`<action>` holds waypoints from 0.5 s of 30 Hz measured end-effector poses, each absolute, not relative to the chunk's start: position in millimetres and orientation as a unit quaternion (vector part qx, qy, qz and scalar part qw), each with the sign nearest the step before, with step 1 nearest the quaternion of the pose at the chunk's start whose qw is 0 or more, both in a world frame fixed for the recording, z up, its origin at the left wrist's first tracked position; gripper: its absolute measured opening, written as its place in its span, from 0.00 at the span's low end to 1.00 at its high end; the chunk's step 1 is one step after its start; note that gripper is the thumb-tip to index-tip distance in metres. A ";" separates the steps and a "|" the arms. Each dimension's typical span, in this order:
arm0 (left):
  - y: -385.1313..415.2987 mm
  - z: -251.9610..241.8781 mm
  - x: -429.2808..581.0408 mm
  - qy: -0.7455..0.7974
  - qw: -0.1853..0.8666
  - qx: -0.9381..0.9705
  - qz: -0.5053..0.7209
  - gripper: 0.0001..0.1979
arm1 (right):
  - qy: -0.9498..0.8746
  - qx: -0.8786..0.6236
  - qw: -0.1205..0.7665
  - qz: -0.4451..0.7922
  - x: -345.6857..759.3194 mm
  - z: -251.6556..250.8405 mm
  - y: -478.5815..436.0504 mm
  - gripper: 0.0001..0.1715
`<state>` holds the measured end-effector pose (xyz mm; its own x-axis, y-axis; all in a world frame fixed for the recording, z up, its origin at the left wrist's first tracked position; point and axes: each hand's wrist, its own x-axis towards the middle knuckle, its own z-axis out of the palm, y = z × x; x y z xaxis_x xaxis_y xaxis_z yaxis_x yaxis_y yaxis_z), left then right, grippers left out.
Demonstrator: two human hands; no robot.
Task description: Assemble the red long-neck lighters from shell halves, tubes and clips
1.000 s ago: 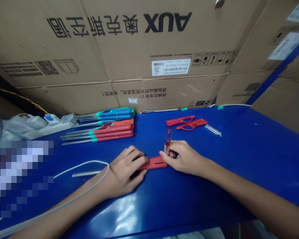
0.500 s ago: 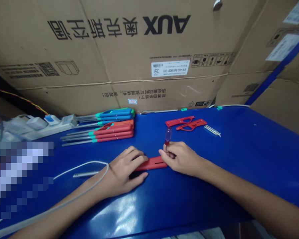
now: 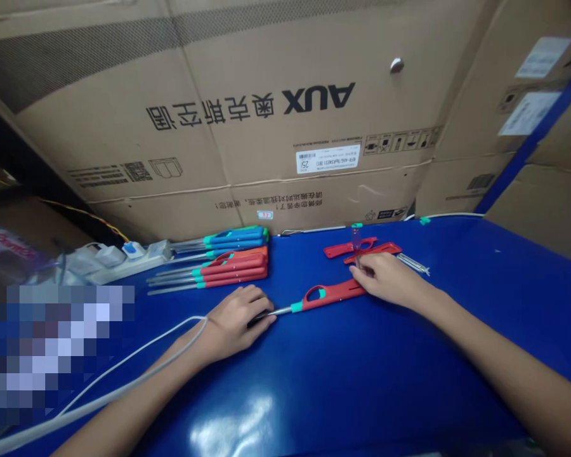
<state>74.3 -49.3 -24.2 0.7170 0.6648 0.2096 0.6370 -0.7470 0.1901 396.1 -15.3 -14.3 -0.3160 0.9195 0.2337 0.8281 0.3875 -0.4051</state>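
A red long-necked gas lighter (image 3: 334, 294) with a teal collar and trigger lies on the blue table in front of me. My left hand (image 3: 240, 322) is closed round its metal tube, and the tip is hidden under the fingers. My right hand (image 3: 393, 278) grips a screwdriver with a clear purplish handle (image 3: 356, 237), held upright. That hand is at the rear end of the lighter's handle; the screwdriver's tip is hidden. Just behind are two loose red lighter shell halves (image 3: 339, 249). Partly covered by my right hand, thin metal pieces (image 3: 415, 264) lie to their right.
Several red and blue lighters (image 3: 235, 260) are stacked at the back left, beside a white power strip (image 3: 133, 266) with plugs. A white cable (image 3: 137, 352) crosses over my left forearm. Large cardboard (image 3: 247, 158) walls the table's back; more stands at right.
The lighter has shifted right, showing its trigger and tube. My left hand now holds the tube instead of the handle. My right hand has moved right and back with the screwdriver. The view has tilted up.
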 end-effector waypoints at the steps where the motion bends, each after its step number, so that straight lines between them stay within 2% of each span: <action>1: -48.5 -23.5 73.2 0.353 0.051 0.925 0.127 0.11 | -0.801 -0.545 0.218 0.119 397.5 -13.9 -14.8 0.20; 11: -42.4 -21.1 63.6 0.373 0.036 0.921 0.105 0.07 | -0.794 -0.471 0.262 0.280 379.8 -25.0 -19.7 0.25; 15: -39.8 -21.2 60.9 0.379 0.028 0.917 0.117 0.11 | -0.771 -0.468 0.313 0.298 379.2 -24.6 -17.6 0.25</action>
